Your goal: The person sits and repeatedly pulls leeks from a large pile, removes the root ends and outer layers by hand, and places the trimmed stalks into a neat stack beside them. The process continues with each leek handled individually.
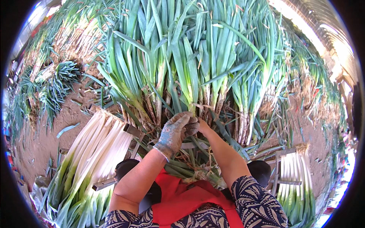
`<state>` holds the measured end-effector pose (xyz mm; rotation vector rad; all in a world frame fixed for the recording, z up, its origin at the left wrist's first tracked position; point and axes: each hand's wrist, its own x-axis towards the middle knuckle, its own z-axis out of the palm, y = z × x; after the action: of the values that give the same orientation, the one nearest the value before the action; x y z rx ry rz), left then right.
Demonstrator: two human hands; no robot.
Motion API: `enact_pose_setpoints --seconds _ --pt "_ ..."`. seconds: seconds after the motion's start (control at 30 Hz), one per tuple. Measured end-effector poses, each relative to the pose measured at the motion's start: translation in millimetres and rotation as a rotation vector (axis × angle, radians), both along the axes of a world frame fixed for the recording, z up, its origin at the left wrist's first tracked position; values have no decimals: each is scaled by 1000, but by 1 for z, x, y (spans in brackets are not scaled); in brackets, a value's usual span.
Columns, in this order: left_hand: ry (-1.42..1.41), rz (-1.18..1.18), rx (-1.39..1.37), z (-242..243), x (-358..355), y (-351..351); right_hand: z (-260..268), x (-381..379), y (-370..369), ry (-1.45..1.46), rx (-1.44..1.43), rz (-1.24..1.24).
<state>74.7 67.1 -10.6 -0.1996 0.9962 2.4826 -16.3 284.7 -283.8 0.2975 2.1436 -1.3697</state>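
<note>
My left hand (177, 129), in a dirty grey-blue work glove, has its fingers closed around the pale lower part of a green onion plant (186, 82) whose green leaves point away from me. My right hand (202, 125) is bare and touches the same spot from the right; its fingertips are hidden behind the gloved fingers. Unpeeled green onions (245, 114) with brown, dirty stalks stand close together just beyond both hands. Loose leaves and peeled skins (196, 162) lie below my hands, over my lap and a red apron (182, 199).
Clean white-stalked green onions (88, 148) rest on a metal rack (104, 183) at the left; a smaller pile (293, 173) rests on another metal rack (288, 182) at the right. More bundles (77, 37) lie on the brown soil (34, 148) farther off.
</note>
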Motion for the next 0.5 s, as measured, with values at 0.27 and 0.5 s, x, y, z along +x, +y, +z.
enact_pose_setpoints --seconds 0.27,0.5 --pt "-7 -36 12 -4 3 -6 -9 -4 -15 103 129 -281" --pt "-33 43 33 -4 -16 -18 76 13 -28 490 135 -308"
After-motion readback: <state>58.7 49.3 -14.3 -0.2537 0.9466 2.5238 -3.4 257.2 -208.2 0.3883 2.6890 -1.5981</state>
